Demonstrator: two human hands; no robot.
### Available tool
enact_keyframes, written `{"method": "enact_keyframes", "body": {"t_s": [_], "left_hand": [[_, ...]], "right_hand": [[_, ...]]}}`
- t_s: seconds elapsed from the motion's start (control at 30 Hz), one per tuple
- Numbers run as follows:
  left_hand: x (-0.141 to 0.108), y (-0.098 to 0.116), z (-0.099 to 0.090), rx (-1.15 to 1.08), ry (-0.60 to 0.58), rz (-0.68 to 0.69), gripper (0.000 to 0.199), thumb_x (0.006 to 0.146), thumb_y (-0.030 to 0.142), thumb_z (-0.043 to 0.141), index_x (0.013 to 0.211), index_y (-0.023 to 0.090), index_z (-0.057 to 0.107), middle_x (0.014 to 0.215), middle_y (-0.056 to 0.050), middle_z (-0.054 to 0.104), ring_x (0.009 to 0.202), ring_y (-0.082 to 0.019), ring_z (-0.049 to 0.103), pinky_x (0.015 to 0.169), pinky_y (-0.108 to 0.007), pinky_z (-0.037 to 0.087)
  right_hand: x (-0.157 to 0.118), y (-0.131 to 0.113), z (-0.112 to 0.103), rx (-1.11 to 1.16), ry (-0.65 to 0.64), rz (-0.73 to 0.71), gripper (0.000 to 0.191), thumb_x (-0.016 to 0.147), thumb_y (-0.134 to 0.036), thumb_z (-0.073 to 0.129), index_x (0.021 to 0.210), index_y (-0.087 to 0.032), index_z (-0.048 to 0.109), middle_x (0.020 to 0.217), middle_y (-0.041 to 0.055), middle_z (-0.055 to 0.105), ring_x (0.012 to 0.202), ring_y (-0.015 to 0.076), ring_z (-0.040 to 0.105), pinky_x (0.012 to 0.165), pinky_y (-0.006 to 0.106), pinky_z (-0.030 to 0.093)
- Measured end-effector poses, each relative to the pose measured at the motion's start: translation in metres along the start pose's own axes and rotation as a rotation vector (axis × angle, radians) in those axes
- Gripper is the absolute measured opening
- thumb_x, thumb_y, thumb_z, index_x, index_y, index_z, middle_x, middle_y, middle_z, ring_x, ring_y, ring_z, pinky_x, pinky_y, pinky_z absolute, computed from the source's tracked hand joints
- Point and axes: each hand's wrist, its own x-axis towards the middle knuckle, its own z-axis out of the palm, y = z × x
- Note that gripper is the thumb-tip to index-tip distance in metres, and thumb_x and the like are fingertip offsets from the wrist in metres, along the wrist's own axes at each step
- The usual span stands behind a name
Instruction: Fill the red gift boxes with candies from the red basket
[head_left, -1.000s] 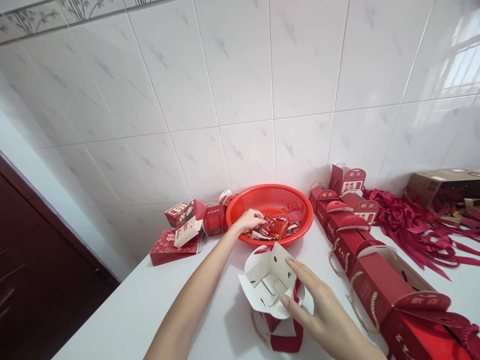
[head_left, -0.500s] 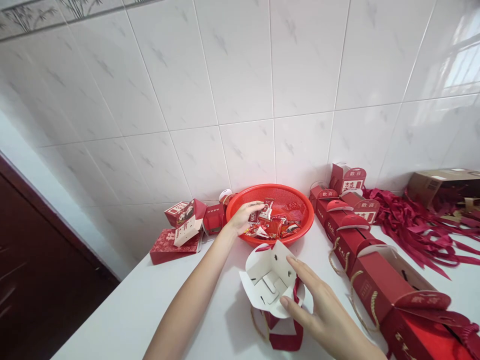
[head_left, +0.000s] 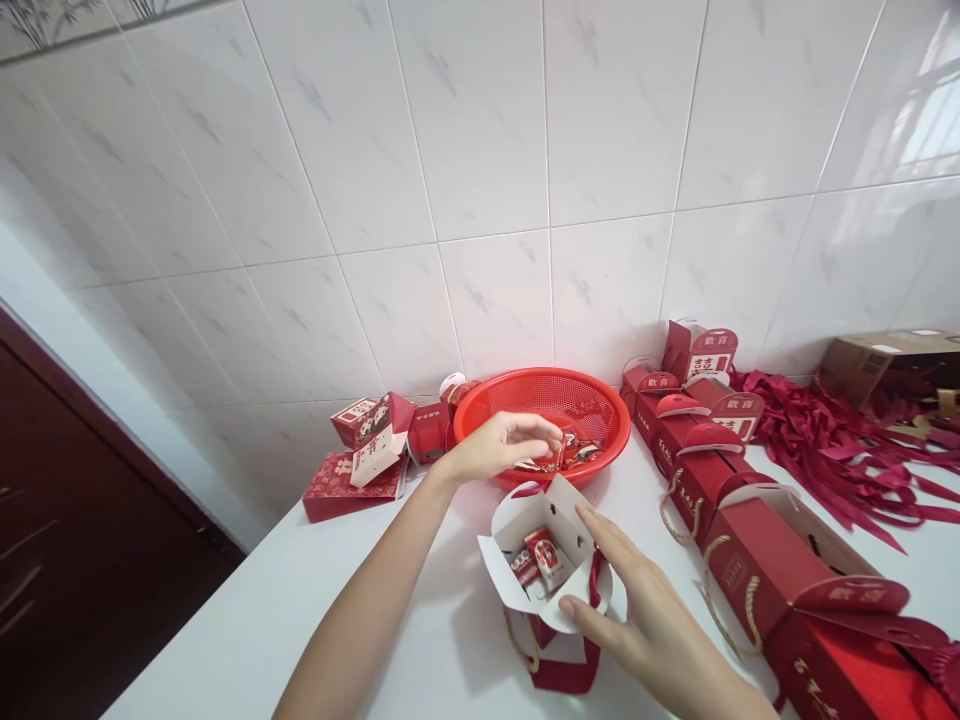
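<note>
My right hand (head_left: 637, 610) grips an open red candy box (head_left: 581, 585), its thumb on one white flap and its fingers along the edge. Two wrapped candies (head_left: 546, 560) lie inside the box. A rope handle and a dark red ribbon (head_left: 566, 675) hang at its near side. My left hand (head_left: 510, 445) hovers over the near rim of a red plastic colander (head_left: 540, 378), fingers loosely curved and apart from the thumb, with nothing visible in them. Several wrapped sweets (head_left: 581, 452) lie in the colander, partly hidden by this hand.
A row of red gift boxes (head_left: 739, 545) with rope handles runs along the right. Beyond it lie tangled dark red ribbons (head_left: 810, 450) and a cardboard box (head_left: 862, 365). More red boxes (head_left: 352, 485) are piled at the left. The white table (head_left: 247, 620) meets a tiled wall.
Two wrapped candies have dropped from my left hand into the box. That hand has come back from inside the colander toward its near rim. My right hand stays on the box.
</note>
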Motion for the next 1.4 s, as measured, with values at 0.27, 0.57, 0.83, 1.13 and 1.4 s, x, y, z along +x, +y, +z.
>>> {"method": "enact_keyframes", "body": {"t_s": [0.27, 0.57, 0.83, 1.13, 1.4], "left_hand": [[0.077, -0.068, -0.031, 0.511, 0.119, -0.219, 0.025, 0.070, 0.010, 0.060, 0.087, 0.020, 0.076, 0.096, -0.004, 0.077, 0.093, -0.021, 0.069, 0.082, -0.025, 0.051], [0.100, -0.112, -0.045, 0.696, 0.006, -0.486, 0.025, 0.049, 0.021, 0.085, 0.056, 0.021, 0.061, 0.058, -0.004, 0.066, 0.071, -0.026, 0.067, 0.065, -0.028, 0.047], [0.098, -0.114, -0.037, 0.707, 0.037, -0.391, 0.049, 0.049, 0.021, 0.089, 0.096, 0.026, 0.074, 0.096, -0.005, 0.077, 0.086, -0.024, 0.069, 0.069, -0.022, 0.046], [0.093, -0.098, -0.027, 0.698, 0.084, -0.324, 0.015, 0.058, 0.014, 0.081, 0.065, 0.021, 0.070, 0.069, 0.000, 0.070, 0.067, -0.018, 0.066, 0.063, -0.022, 0.047], [0.081, -0.091, -0.027, 0.717, 0.232, -0.306, 0.021, 0.074, 0.012, 0.068, 0.093, 0.016, 0.075, 0.096, -0.008, 0.076, 0.090, -0.020, 0.069, 0.077, -0.025, 0.053]], "right_hand": [[0.001, -0.003, -0.003, -0.051, -0.039, 0.035, 0.081, 0.086, -0.040, 0.063, 0.158, -0.017, 0.032, 0.164, 0.0090, 0.031, 0.152, 0.0273, 0.029, 0.124, 0.048, 0.026], [0.000, -0.006, -0.003, -0.072, -0.046, 0.026, 0.080, 0.086, -0.038, 0.062, 0.158, -0.016, 0.033, 0.164, 0.0088, 0.030, 0.152, 0.0282, 0.029, 0.124, 0.050, 0.025], [-0.002, -0.005, -0.003, -0.080, -0.045, 0.003, 0.080, 0.088, -0.041, 0.061, 0.159, -0.020, 0.030, 0.164, 0.0065, 0.030, 0.152, 0.0282, 0.028, 0.123, 0.051, 0.026], [-0.003, -0.008, -0.003, -0.107, -0.042, -0.029, 0.076, 0.092, -0.040, 0.057, 0.160, -0.020, 0.029, 0.165, 0.0066, 0.028, 0.153, 0.0267, 0.027, 0.124, 0.049, 0.025], [-0.001, -0.006, -0.003, -0.103, -0.028, -0.070, 0.075, 0.092, -0.037, 0.057, 0.160, -0.023, 0.028, 0.165, 0.0044, 0.030, 0.153, 0.0247, 0.028, 0.124, 0.047, 0.027]]}}
